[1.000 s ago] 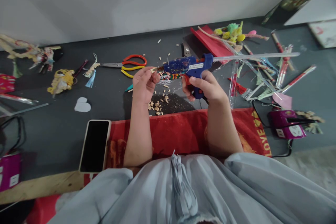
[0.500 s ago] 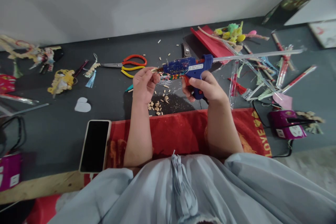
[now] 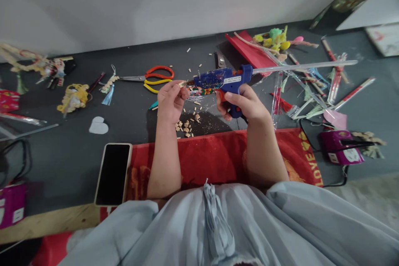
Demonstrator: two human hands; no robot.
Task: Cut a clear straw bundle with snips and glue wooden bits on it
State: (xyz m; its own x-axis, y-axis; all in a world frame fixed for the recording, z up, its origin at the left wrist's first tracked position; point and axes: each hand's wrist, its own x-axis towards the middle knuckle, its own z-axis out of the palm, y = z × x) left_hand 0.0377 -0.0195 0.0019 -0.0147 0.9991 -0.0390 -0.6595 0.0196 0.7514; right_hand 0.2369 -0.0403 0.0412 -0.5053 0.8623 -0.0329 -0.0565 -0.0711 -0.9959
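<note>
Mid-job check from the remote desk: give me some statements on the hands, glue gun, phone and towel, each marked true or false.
1. The phone lies screen up. True.
2. The right hand holds the blue glue gun. True.
3. The left hand is holding the phone. False: it pinches a small pale piece near the nozzle.
4. A long clear glue stick extends from the gun's rear. True.
5. The towel beneath the forearms is green. False: it is red.
</note>
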